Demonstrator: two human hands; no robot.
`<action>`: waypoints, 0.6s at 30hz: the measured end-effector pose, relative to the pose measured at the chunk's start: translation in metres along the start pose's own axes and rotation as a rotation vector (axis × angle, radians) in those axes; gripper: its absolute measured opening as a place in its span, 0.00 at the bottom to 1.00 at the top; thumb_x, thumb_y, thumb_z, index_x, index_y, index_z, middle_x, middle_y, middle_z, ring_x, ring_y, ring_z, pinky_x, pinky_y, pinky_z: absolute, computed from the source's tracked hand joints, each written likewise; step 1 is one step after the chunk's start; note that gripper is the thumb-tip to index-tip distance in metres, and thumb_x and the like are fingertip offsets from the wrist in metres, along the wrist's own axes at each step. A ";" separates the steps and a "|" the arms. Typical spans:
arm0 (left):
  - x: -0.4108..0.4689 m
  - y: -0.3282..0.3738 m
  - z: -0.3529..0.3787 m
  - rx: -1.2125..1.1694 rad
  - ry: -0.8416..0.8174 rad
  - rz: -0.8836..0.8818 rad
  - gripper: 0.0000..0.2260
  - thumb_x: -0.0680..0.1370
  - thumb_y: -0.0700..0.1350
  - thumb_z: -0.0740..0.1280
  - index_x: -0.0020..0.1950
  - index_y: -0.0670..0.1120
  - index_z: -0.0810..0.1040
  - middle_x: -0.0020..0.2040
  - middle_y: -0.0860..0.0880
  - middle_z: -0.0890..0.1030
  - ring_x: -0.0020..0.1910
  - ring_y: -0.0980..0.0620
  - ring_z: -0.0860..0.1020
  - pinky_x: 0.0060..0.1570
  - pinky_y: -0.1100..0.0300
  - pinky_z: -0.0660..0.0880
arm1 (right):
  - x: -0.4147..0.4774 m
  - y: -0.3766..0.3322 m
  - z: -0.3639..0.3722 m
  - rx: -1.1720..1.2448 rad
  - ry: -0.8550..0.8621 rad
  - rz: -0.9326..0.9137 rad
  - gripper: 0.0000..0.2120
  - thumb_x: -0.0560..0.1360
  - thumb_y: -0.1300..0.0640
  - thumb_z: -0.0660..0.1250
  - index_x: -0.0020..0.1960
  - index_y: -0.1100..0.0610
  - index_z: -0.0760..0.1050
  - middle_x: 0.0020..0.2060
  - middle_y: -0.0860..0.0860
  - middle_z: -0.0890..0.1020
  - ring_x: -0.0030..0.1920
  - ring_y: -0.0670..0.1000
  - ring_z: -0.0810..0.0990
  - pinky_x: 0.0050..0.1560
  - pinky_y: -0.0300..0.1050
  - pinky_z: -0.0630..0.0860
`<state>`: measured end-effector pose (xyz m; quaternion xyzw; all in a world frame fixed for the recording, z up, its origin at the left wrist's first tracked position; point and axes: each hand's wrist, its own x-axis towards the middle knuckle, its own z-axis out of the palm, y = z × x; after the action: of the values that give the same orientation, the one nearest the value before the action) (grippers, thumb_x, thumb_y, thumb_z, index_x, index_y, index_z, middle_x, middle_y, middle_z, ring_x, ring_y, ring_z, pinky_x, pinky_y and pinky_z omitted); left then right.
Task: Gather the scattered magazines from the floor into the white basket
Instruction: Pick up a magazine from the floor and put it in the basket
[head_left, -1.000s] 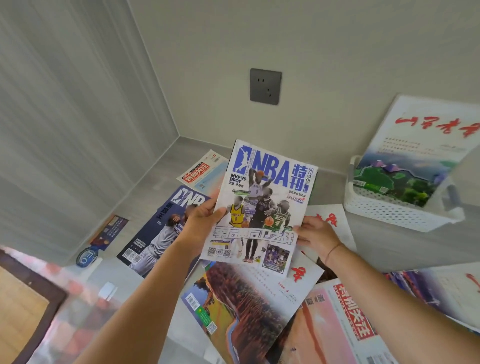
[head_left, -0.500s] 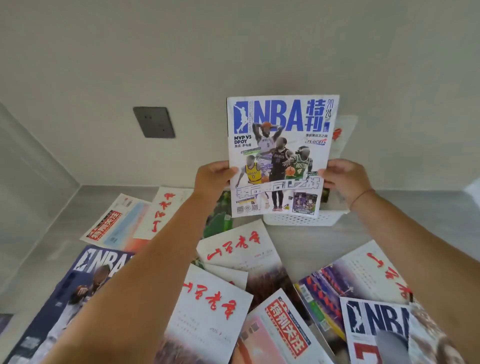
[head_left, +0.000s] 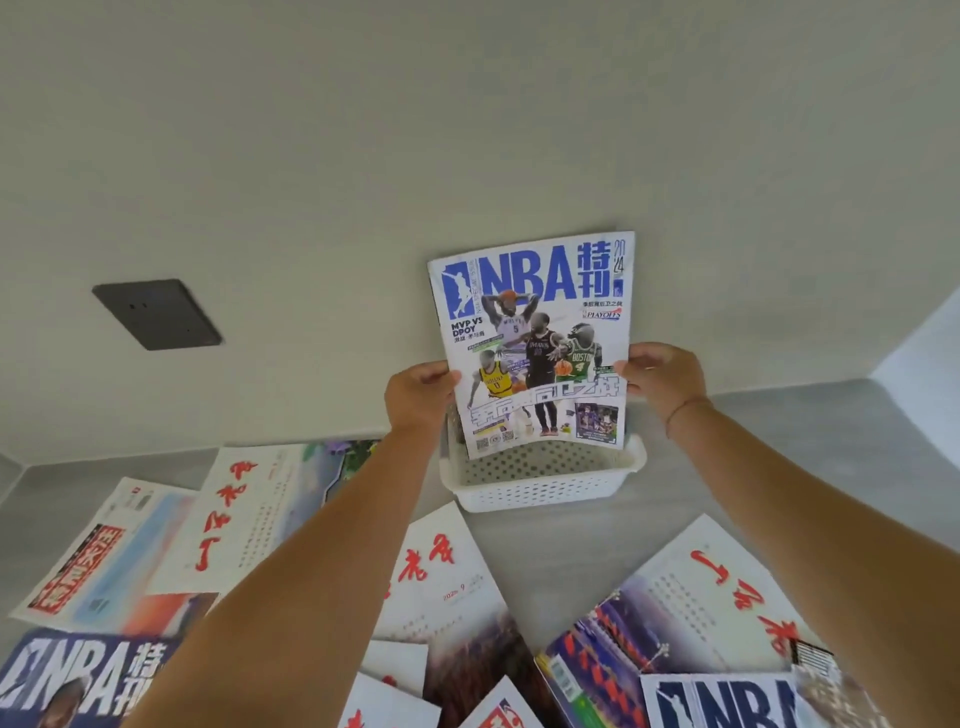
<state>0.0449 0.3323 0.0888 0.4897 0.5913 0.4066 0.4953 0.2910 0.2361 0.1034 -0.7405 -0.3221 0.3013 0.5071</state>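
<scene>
Over by the far wall, I've got the NBA magazine (head_left: 535, 343) standing upright with its bottom edge dipping into the white basket (head_left: 543, 480). Left hand (head_left: 418, 397) is pinched on the left edge, right hand (head_left: 662, 382) on the right edge, both clamped on the cover about halfway up, so it's fully carried by me and not resting on anything as far as I can tell.

If I were doing this bit well, I'd keep it vertical and square to the basket, ease it down until the bottom edge finds the floor of the basket, then let go with both hands at once so it doesn't flop sideways. The basket looks light and perforated, so my guess is a sloppy drop could nudge it or tip the magazine over the low rim. I'd lean it toward the back wall of the basket. Can't tell whether anything's already in there behind the cover.

Plenty left to do: scattered magazines (head_left: 244, 519) cover the pale grey floor (head_left: 810, 457), overlapping each other, a few more NBA ones near the bottom edge of the view. Room's a bare corner, plain off-white wall (head_left: 467, 130), one dark wall socket (head_left: 158, 314) low on the left.
</scene>
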 end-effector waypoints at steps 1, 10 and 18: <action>0.003 -0.003 0.003 0.014 0.015 -0.010 0.08 0.71 0.37 0.71 0.49 0.43 0.84 0.45 0.45 0.85 0.45 0.44 0.83 0.52 0.50 0.80 | 0.004 0.003 0.002 0.002 0.005 0.004 0.06 0.70 0.64 0.70 0.42 0.54 0.79 0.44 0.56 0.84 0.47 0.58 0.83 0.53 0.56 0.79; 0.020 -0.021 0.014 0.077 0.080 -0.065 0.06 0.69 0.41 0.74 0.45 0.45 0.83 0.43 0.46 0.85 0.43 0.46 0.83 0.52 0.50 0.79 | 0.023 0.030 0.016 -0.007 0.021 0.086 0.05 0.70 0.65 0.70 0.43 0.56 0.79 0.47 0.57 0.84 0.46 0.58 0.84 0.54 0.56 0.79; 0.018 -0.020 0.021 0.156 0.088 0.015 0.10 0.71 0.44 0.71 0.52 0.48 0.81 0.49 0.49 0.84 0.44 0.50 0.80 0.48 0.57 0.76 | 0.026 0.025 0.027 -0.233 0.000 -0.045 0.13 0.77 0.62 0.58 0.60 0.59 0.73 0.56 0.56 0.81 0.44 0.52 0.77 0.38 0.38 0.72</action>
<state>0.0616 0.3466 0.0626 0.5129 0.6387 0.3842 0.4260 0.2900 0.2647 0.0679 -0.7872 -0.3713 0.2501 0.4242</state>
